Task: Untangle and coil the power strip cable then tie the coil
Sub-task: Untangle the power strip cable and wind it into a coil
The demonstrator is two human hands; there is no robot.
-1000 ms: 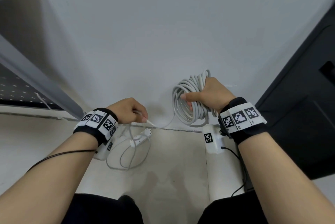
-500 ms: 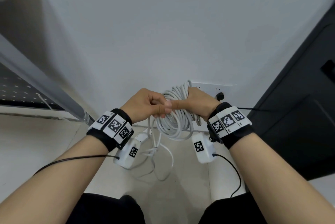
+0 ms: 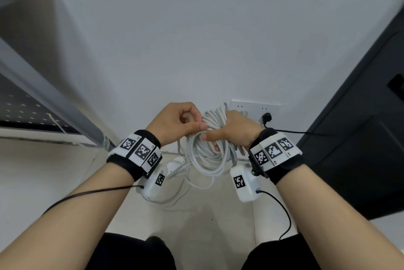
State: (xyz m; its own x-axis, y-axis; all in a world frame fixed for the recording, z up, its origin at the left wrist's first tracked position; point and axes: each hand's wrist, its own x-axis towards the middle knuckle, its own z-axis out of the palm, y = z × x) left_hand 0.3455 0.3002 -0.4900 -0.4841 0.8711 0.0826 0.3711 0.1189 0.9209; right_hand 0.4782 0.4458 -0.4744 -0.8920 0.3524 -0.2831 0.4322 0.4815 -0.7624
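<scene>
The right hand (image 3: pixel 235 131) clenches its grip round the bundled white round power strip cable coil (image 3: pixel 211 156), held up before the white wall (image 3: pixel 196 40). Just left, the left hand (image 3: pixel 175 123) pinches a strand at the coil's edge. Loose cable loops (image 3: pixel 175 195) trail on the pale floor (image 3: pixel 32 178) below

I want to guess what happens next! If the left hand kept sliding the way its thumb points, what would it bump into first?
Probably the coiled white cable, then the right hand gripping it. The left hand already pinches a strand there, so almost no gap remains.
</scene>
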